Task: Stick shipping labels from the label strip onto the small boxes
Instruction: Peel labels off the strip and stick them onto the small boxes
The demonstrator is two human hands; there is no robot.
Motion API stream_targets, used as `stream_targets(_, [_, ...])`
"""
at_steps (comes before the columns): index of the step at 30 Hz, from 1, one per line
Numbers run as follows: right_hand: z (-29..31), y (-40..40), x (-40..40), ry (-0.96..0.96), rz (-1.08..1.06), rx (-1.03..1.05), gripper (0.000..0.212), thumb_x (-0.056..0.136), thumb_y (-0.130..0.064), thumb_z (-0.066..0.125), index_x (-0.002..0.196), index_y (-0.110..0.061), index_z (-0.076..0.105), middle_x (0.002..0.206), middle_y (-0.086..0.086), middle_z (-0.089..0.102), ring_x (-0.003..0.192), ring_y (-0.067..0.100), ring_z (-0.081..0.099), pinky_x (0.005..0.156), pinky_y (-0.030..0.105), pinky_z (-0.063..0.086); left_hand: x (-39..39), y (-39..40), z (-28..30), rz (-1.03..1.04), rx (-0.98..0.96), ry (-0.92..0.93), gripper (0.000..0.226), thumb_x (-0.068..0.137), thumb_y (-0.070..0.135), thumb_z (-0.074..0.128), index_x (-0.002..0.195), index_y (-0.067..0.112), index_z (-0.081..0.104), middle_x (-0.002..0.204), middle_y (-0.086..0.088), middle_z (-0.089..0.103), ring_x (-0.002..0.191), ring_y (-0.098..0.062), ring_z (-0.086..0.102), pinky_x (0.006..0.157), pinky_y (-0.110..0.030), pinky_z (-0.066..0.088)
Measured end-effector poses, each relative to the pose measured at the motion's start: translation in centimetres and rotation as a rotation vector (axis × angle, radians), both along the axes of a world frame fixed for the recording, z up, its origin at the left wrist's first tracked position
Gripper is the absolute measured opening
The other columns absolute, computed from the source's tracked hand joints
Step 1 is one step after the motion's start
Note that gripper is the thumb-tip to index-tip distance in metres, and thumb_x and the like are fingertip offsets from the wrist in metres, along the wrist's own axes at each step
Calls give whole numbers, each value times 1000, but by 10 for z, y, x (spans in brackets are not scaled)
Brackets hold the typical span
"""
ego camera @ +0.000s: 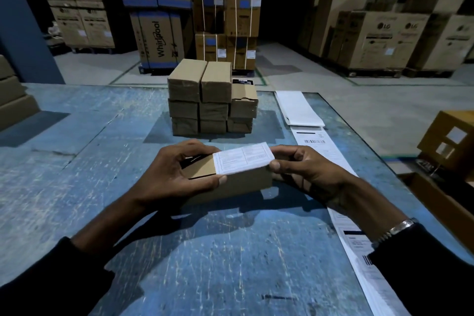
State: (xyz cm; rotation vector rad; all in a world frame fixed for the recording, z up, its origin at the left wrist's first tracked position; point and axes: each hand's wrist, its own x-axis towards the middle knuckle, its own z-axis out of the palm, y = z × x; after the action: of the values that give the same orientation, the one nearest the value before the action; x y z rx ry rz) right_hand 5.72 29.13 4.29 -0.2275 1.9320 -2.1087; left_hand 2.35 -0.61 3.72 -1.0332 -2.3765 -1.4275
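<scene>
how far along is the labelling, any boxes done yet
In hand: both hands, left hand and right hand, hold one small box with a label on its top. Left: the stack of boxes behind shows no labels, and the label strip still holds more.

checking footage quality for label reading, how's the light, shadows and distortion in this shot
Head view: dim warehouse light, with the label on the small box the brightest patch, its print too soft to read; hard dark shadows fall under the box and stack of boxes; wide-angle bending curves the table edges and background cartons, which look slightly blurred.
</scene>
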Motion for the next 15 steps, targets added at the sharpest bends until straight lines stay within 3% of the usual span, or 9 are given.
stream_targets(2, [0, -4, 1, -12, -31, -99, 45, 91, -14, 72, 136, -13, 72, 139, 13, 71, 139, 32, 60, 119, 52, 47, 2, 3, 1, 47, 54, 55, 49, 75, 41, 92, 117, 23, 76, 113, 11, 73, 111, -15, 70, 85, -26, 59])
stream_targets(5, [7, -13, 6, 13, 48, -313, 59, 92, -31, 80, 148, -24, 64, 149, 13, 64, 141, 32, 59, 110, 54, 54, 8, 11, 3, 73, 96, 151, 52, 75, 48, 89, 115, 22, 68, 116, 14, 70, 114, -13, 67, 80, -25, 59])
stream_targets(7, [10, -21, 8, 84, 13, -254, 76, 83, -51, 86, 152, -34, 58, 146, 7, 66, 138, 28, 62, 108, 56, 55, 14, 18, 1, 54, 111, 183, 52, 77, 40, 93, 113, 18, 63, 117, 8, 68, 116, -17, 67, 75, -27, 61])
stream_targets(8, [12, -27, 8, 121, -62, -185, 75, 82, -56, 85, 149, -38, 60, 138, 2, 72, 134, 26, 65, 104, 54, 58, 16, 21, 0, 51, 111, 206, 51, 77, 35, 95, 112, 16, 62, 117, 5, 67, 115, -17, 67, 74, -24, 61])
stream_targets(11, [14, -40, 12, 217, -266, -95, 57, 82, -52, 77, 137, -40, 69, 106, -4, 80, 120, 26, 73, 93, 50, 64, 19, 26, -1, 59, 110, 265, 52, 74, 27, 96, 110, 13, 61, 116, 2, 65, 112, -17, 68, 75, -19, 59])
stream_targets(15, [14, -48, 15, 196, -384, -238, 43, 89, -41, 69, 128, -23, 75, 121, 7, 80, 122, 31, 72, 93, 48, 64, 21, 25, -2, 18, 48, 288, 53, 74, 29, 96, 111, 12, 61, 121, 2, 61, 118, -18, 64, 81, -28, 62])
